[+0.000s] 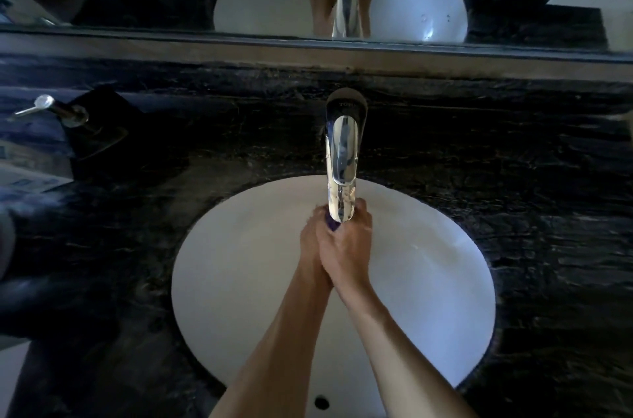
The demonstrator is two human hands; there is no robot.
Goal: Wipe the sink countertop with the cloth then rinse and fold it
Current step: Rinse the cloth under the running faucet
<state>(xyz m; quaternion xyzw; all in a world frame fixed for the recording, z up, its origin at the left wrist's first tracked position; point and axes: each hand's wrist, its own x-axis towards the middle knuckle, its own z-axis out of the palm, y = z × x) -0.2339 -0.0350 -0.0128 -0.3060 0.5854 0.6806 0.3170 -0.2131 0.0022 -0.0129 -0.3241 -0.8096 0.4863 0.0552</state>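
Both my hands are clasped together over the white sink basin (239, 280), right under the tip of the chrome faucet (340, 157). A small bit of purple cloth (333, 226) shows between them; the rest is hidden inside the grip. My right hand (346, 246) lies over my left hand (310, 239), and both squeeze the cloth. Whether water runs from the spout I cannot tell. The dark marble countertop (496, 157) surrounds the basin.
A soap dispenser with a metal pump (65, 116) stands on the counter at the far left. A mirror (274, 6) runs along the back wall above a ledge. Printed paper (24, 177) lies at the left edge. The overflow hole (321, 402) sits at the basin's near side.
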